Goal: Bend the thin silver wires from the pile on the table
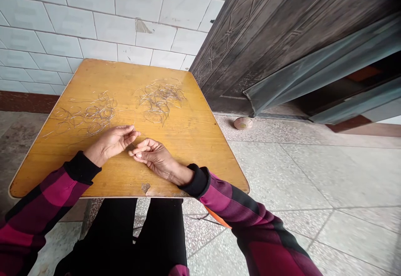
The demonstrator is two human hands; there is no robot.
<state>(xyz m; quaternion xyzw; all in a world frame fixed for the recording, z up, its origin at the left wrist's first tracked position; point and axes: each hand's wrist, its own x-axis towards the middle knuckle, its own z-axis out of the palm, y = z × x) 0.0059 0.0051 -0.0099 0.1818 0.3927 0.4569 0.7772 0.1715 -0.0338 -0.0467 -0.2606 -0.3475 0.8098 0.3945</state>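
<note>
Over the near half of the wooden table, my left hand (pixel 117 142) pinches a thin wire (pixel 134 118) between thumb and fingertips. A fine length of it rises above those fingers. Close beside it on the right, my right hand (pixel 159 159) is closed, thumb against fingers, on what looks like the same wire; the part inside the fingers is hidden. Beyond my left hand lies a loose tangle of thin, curly wires (pixel 100 113). A second heap of similar wires (pixel 161 99) sits farther back, right of the first.
The yellow-brown table (pixel 194 142) has a chipped front edge. Behind it stands a white tiled wall (pixel 138 0). A dark carved door (pixel 250 37) with a grey-green curtain (pixel 313 75) is to the right. A roundish pale object (pixel 243 123) rests on the floor near the door.
</note>
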